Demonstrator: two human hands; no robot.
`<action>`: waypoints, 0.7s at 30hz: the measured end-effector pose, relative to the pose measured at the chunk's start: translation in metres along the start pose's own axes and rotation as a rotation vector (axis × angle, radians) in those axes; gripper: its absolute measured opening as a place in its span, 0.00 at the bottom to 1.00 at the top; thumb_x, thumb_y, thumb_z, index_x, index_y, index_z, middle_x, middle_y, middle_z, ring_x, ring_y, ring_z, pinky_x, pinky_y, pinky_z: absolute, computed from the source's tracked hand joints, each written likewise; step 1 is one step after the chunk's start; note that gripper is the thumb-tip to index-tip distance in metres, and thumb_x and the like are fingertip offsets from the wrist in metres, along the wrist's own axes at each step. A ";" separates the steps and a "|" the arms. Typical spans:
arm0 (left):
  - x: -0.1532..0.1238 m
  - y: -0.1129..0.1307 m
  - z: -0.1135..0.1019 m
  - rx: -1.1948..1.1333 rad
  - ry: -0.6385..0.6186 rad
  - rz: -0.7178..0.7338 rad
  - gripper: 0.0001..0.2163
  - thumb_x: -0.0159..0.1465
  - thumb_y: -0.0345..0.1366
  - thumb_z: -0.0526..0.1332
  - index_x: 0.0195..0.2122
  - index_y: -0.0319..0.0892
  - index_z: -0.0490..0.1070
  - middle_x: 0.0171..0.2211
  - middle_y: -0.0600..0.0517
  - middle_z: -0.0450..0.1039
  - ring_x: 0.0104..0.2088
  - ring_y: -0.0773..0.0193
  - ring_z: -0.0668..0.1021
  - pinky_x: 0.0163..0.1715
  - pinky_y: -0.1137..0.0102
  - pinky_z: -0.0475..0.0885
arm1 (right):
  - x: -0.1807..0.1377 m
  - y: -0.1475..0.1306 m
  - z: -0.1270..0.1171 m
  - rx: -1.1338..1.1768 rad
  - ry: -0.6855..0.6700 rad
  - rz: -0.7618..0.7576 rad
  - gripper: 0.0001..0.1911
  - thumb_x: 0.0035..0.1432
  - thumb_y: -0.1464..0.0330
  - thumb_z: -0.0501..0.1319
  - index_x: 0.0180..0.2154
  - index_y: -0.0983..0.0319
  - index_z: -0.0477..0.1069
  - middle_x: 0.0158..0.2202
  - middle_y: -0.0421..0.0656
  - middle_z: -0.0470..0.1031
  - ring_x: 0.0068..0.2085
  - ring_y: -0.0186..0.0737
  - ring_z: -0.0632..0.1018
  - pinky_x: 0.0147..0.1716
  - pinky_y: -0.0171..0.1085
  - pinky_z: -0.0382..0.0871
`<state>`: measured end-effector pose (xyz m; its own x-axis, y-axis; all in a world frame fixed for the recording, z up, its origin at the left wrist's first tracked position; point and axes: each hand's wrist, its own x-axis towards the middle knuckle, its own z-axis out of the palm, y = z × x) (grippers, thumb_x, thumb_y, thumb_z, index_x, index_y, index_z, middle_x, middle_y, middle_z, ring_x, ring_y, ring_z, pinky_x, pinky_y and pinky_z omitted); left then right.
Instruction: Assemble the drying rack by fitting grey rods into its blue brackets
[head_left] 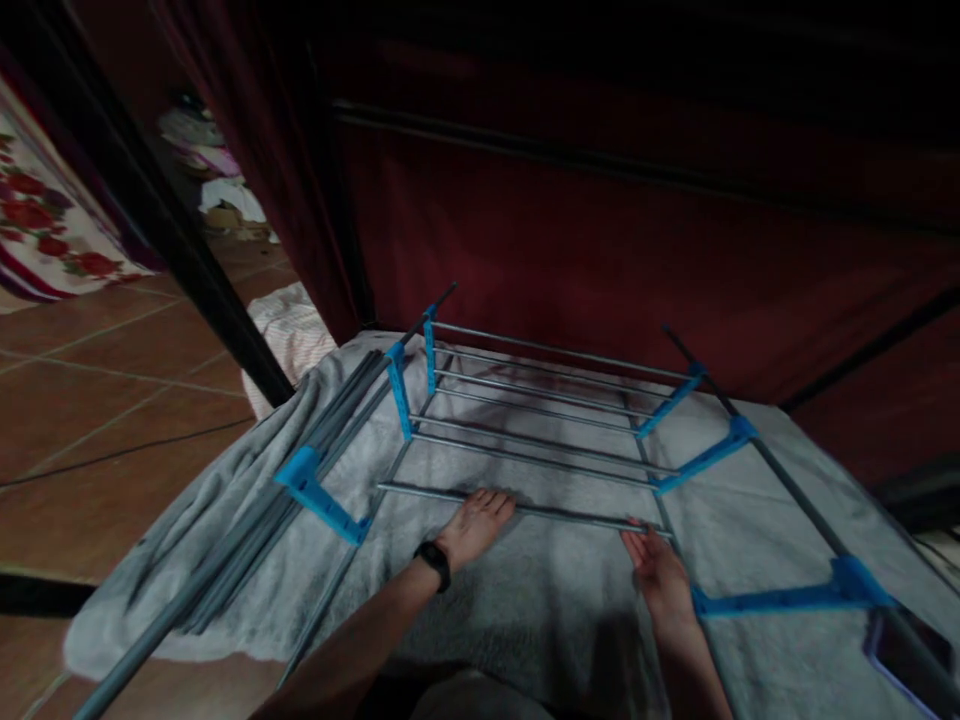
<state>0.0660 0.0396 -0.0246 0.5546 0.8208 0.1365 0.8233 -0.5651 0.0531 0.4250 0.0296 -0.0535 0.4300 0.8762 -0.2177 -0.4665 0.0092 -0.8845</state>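
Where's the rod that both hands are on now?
In the head view, the rod runs crosswise just below centre, nearer the person than the crossbars, with the left hand on its left half and the right hand near its right end.

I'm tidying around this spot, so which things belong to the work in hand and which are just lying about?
Appear part of the work:
- gray rod, touched by left hand and right hand
- blue brackets
- bundled rods

Apparently just lying about:
- phone
- striped cloth
- dark cable
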 end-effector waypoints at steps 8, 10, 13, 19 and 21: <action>0.019 0.011 -0.014 -0.112 0.000 -0.001 0.17 0.76 0.33 0.48 0.60 0.45 0.71 0.53 0.45 0.80 0.53 0.55 0.81 0.58 0.55 0.74 | -0.008 -0.011 0.035 0.182 0.108 0.043 0.20 0.42 0.61 0.80 0.31 0.58 0.72 0.30 0.36 0.80 0.31 0.35 0.82 0.38 0.35 0.81; 0.025 0.020 -0.022 -0.150 -0.014 -0.009 0.17 0.77 0.36 0.47 0.59 0.44 0.71 0.54 0.45 0.79 0.52 0.56 0.81 0.56 0.57 0.75 | -0.006 -0.012 0.040 0.214 0.114 0.046 0.21 0.43 0.60 0.80 0.32 0.58 0.71 0.30 0.35 0.80 0.31 0.33 0.81 0.38 0.33 0.81; 0.030 0.032 -0.031 -0.174 -0.023 -0.030 0.17 0.77 0.35 0.47 0.59 0.44 0.72 0.53 0.45 0.80 0.50 0.56 0.82 0.52 0.60 0.77 | 0.001 -0.018 0.046 0.258 0.138 0.040 0.20 0.46 0.62 0.79 0.33 0.58 0.71 0.31 0.36 0.81 0.31 0.33 0.81 0.37 0.33 0.80; 0.035 0.042 -0.044 -0.156 -0.058 -0.046 0.18 0.77 0.35 0.47 0.60 0.43 0.71 0.52 0.43 0.81 0.47 0.56 0.84 0.48 0.62 0.77 | 0.018 -0.046 0.047 0.239 0.149 0.059 0.16 0.48 0.62 0.78 0.32 0.58 0.73 0.32 0.39 0.83 0.31 0.34 0.82 0.32 0.32 0.80; 0.037 0.044 -0.048 -0.134 -0.060 -0.057 0.18 0.77 0.36 0.47 0.60 0.43 0.71 0.52 0.43 0.81 0.46 0.55 0.84 0.47 0.61 0.78 | 0.021 -0.052 0.047 0.240 0.141 0.073 0.15 0.49 0.63 0.78 0.32 0.58 0.73 0.31 0.38 0.82 0.30 0.33 0.81 0.31 0.32 0.80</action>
<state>0.1170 0.0409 0.0307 0.5170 0.8531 0.0701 0.8323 -0.5202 0.1916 0.4217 0.0701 0.0070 0.4840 0.8032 -0.3472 -0.6625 0.0772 -0.7450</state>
